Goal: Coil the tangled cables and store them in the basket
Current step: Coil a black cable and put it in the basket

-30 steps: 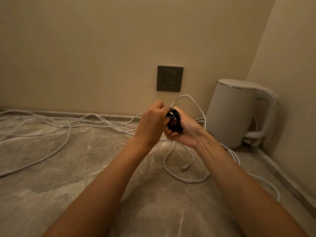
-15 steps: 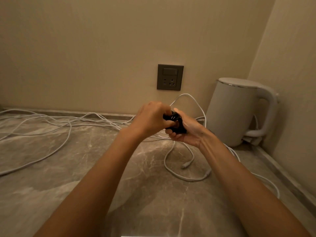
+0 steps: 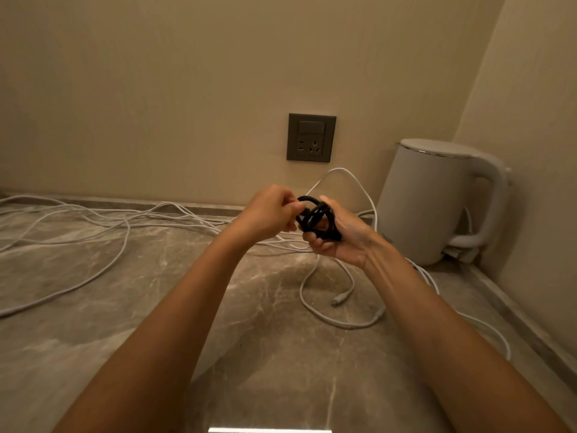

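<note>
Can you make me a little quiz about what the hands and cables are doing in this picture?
1. True or false: the white cables lie uncoiled on the counter.
2. How many hands grip the black cable? A) none B) one C) two
3. Fill in: the kettle stands in the ___ where two walls meet.
Key: 1 true; 2 C, left hand and right hand; 3 corner.
</note>
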A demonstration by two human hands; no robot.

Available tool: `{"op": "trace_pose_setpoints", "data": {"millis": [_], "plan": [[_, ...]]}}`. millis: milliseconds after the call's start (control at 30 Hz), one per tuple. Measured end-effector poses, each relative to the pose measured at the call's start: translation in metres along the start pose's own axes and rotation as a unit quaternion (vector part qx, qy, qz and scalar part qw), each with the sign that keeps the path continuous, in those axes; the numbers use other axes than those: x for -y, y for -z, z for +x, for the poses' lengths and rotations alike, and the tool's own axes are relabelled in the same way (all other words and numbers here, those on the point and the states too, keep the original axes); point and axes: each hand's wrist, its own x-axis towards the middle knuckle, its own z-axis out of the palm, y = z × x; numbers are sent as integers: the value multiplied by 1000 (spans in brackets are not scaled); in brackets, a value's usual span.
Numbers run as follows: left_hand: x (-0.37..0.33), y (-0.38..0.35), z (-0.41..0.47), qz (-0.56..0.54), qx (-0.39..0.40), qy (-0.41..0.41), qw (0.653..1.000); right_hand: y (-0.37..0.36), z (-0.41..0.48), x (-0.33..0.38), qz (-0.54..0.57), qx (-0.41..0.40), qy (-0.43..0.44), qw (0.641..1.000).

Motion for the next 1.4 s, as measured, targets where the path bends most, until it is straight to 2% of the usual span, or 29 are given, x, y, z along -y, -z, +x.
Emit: {"op": "trace_pose_setpoints", "data": {"millis": [200, 333, 433, 533, 633, 833, 900, 967, 1067, 1167, 1400], "plan": [[-3, 9, 3, -73, -82, 67, 992, -9, 3, -3, -7, -15, 29, 999], [-8, 5, 2, -102, -109, 96, 984, -15, 4, -2, -11, -46, 84, 995], [-9, -3, 2, -38, -119, 123, 985, -15, 6, -2, 25, -72, 127, 989], [7, -5, 3, 79, -101, 144, 981, -1, -1, 12, 134, -52, 174, 974], [23, -12, -1, 94, -26, 173, 980, 8, -5, 19, 43, -55, 177, 982], [14, -5, 8, -53, -124, 105, 985, -8, -4, 9, -33, -43, 115, 992], [9, 2, 6, -92, -119, 70, 986, -7, -6, 10, -30, -36, 95, 994], [4, 5, 3, -113, -81, 28, 990, -9, -9, 9, -37, -17, 78, 996], [-2, 7, 1, -114, -30, -9, 993, -9, -10, 9, -65, -1, 49, 997], [-2, 11, 0, -118, -14, -1, 993, -7, -7, 8, -81, -31, 40, 995], [5, 8, -2, -65, -37, 13, 997, -3, -8, 7, -64, -101, 82, 989]]}}
